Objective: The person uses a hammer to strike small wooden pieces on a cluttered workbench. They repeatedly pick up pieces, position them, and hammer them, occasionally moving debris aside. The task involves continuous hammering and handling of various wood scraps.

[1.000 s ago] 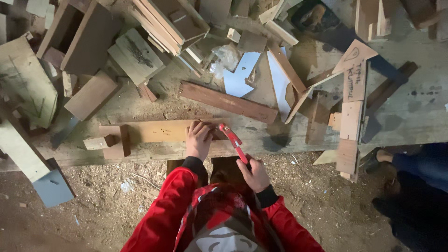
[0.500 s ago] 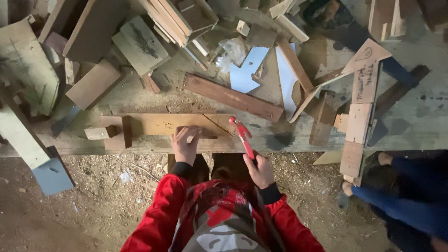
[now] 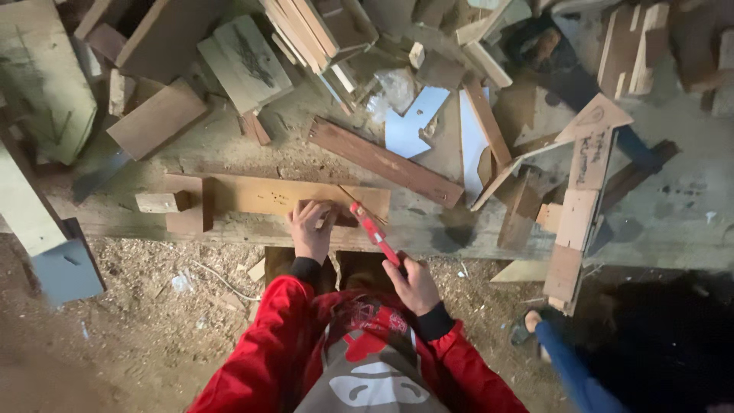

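A flat wooden board [image 3: 267, 195] lies along the near edge of a rough workbench [image 3: 443, 222]. My left hand [image 3: 310, 229] presses down on a small dark wood piece [image 3: 325, 213] at the board's near edge. My right hand [image 3: 413, 283] grips a red-handled hand tool [image 3: 373, 232] whose thin tip slants up to the board beside my left fingers. My red sleeves and a grey garment fill the bottom of the view.
Many wood offcuts and planks [image 3: 245, 65] crowd the bench's far side, with a dark plank [image 3: 382, 160] and white sheet pieces [image 3: 417, 122] behind the board. Sawdust [image 3: 153, 306] covers the floor. Another person's blue-clad leg and foot [image 3: 550, 348] stand at the right.
The view has drifted slightly, so the board sits lower in frame. My right hand has brought the red tool's tip closer to my left hand on the board.
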